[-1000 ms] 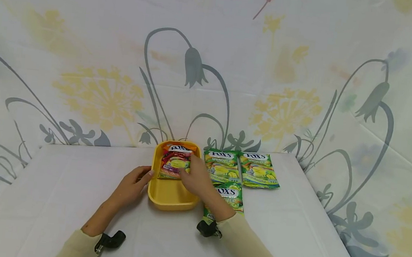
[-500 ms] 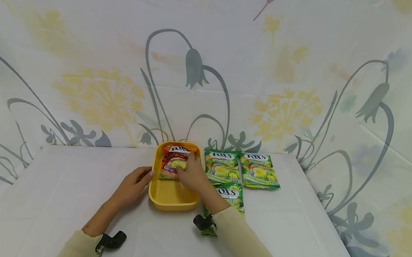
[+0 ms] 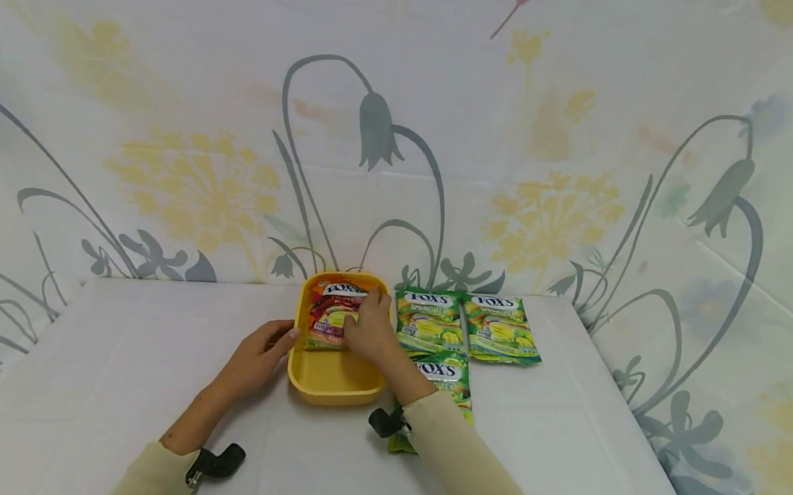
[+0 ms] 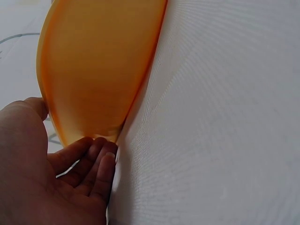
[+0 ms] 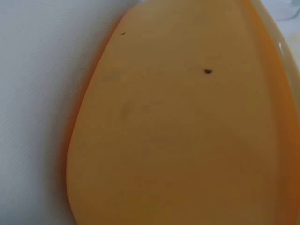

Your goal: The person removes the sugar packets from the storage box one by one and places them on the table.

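Note:
A yellow plastic tray (image 3: 333, 381) stands near the back of the table, with a red FOX'S candy packet (image 3: 330, 325) lying in its far part. My right hand (image 3: 372, 331) reaches over the tray's right side and grips the packet's right edge; its fingertips are partly hidden. My left hand (image 3: 258, 358) holds the tray's left side. In the left wrist view, the left thumb is at the rim and the fingers (image 4: 86, 164) are against the outer wall. The right wrist view shows only the tray's outer wall (image 5: 178, 131), not the hand.
Two green FOX'S packets (image 3: 430, 321) (image 3: 499, 329) lie side by side to the right of the tray. Another green packet (image 3: 443, 375) lies nearer, partly under the right forearm. A white cloth (image 3: 563, 455) covers the table, with a flowered curtain (image 3: 409, 121) behind.
The red packet has shifted slightly toward me inside the tray, along with my right hand. The right forearm has swung a little left. My left hand keeps its place at the tray.

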Motion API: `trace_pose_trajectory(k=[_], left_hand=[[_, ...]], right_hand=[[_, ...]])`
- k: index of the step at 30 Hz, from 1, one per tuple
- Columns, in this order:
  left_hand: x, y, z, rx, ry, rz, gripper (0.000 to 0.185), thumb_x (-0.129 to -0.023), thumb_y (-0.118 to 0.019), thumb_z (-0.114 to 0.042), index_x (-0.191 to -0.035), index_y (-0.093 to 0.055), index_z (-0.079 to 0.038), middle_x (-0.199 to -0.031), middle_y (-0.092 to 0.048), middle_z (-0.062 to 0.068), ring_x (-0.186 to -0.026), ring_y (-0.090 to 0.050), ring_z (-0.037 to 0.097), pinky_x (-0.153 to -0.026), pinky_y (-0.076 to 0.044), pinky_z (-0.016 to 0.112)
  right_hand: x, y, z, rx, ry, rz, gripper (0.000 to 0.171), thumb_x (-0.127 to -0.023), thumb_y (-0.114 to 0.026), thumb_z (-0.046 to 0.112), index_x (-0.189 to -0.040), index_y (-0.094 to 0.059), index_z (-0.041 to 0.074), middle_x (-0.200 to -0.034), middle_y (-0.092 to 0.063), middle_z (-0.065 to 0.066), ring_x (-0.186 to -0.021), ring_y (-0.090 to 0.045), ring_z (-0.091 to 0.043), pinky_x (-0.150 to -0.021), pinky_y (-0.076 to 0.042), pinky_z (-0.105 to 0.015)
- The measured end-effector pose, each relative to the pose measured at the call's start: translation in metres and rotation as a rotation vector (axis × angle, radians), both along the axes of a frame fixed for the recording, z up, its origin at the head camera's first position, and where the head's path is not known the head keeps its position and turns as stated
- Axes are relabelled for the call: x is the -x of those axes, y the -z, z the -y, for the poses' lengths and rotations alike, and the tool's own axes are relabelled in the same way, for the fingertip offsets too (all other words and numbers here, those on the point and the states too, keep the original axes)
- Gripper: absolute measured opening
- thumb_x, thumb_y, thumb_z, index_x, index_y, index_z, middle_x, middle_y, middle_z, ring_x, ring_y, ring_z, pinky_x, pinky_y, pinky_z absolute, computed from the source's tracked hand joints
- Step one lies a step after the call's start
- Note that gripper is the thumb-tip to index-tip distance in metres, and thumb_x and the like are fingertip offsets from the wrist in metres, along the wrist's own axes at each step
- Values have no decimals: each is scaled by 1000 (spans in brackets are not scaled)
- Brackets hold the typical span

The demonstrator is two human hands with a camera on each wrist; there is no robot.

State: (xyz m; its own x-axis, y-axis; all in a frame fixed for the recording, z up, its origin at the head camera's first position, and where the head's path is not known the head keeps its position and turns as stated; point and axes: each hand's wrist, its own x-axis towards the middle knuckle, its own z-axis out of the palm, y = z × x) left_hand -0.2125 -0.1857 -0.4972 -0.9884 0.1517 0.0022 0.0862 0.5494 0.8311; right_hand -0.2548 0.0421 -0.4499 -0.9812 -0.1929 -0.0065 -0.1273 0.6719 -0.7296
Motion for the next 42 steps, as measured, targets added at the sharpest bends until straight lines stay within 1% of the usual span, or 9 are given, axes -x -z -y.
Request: trace_pose_trajectory(k=[7,12,15,18,20,25,28,35,42], left_hand=[[0,0,0,2,2,-5,67,-113,-44,-52,-155,-47,0,-155,-53,23,-143,-51,40,-119,-43,58],[0,1,0,5,-2,0,68,-113,-44,-53,-155,-47,0,-155,-53,23,-144,-50,41,-119,-42,58],[1,1,0,6,-3,3,68,-113,-44,-52,-155,-47,0,-155,-52,23,-145,-49,41,-119,-42,59],[1,1,0,5,-5,0,68,-113,-44,-52,-155,-47,0,-155,-53,23,-145,-49,41,-119,-42,59],[1,1,0,5,-6,-1,68,-113,-44,-53,-155,-47,0,-155,-53,23,-144,-50,41,-119,-42,59],[0,1,1,2,-2,4,69,-113,-44,-53,-155,-47,1,-155,-53,24,-144,-49,42,-119,-42,59],[0,1,1,7,-7,5,68,-113,-44,-53,-155,-47,1,-156,-52,24,-145,-49,42,-119,-42,59],[0,1,1,-3,-7,3,67,-112,-46,-52,-154,-48,0,-155,-53,23,-144,-50,41,-119,-42,58],[0,1,0,-1,1,-13,64,-113,-45,-50,-155,-48,0,-155,-53,22,-145,-49,40,-120,-41,58]], right_hand=[[0,2,0,20,30,-17,76,-106,-57,11,-164,-13,-11,-157,-23,-37,-132,-54,-44,-115,-48,-52],[-1,1,3,-3,57,-19,76,-106,-59,11,-163,-14,-12,-158,-27,-38,-135,-53,-45,-116,-48,-52],[-1,-2,5,6,91,-20,65,-106,-61,11,-157,-28,-13,-151,-42,-36,-134,-57,-43,-113,-50,-52],[-1,-3,7,19,128,-35,46,-105,-63,10,-142,-47,-13,-135,-60,-31,-124,-64,-39,-106,-56,-50],[-1,-3,7,32,150,-43,39,-104,-65,10,-135,-53,-10,-128,-64,-28,-117,-67,-36,-102,-59,-49],[-2,-2,8,128,188,-59,48,-100,-69,5,-142,-51,-8,-135,-63,-27,-121,-65,-37,-107,-55,-51],[-2,-1,8,172,201,-84,50,-98,-71,5,-142,-50,-7,-133,-63,-26,-120,-65,-37,-106,-56,-51],[-8,-1,6,255,234,-129,39,-95,-73,5,-130,-61,-8,-120,-68,-24,-111,-65,-36,-97,-59,-51],[-10,-5,4,322,262,-123,34,-96,-73,6,-128,-64,-4,-120,-68,-19,-109,-65,-31,-96,-59,-46]])
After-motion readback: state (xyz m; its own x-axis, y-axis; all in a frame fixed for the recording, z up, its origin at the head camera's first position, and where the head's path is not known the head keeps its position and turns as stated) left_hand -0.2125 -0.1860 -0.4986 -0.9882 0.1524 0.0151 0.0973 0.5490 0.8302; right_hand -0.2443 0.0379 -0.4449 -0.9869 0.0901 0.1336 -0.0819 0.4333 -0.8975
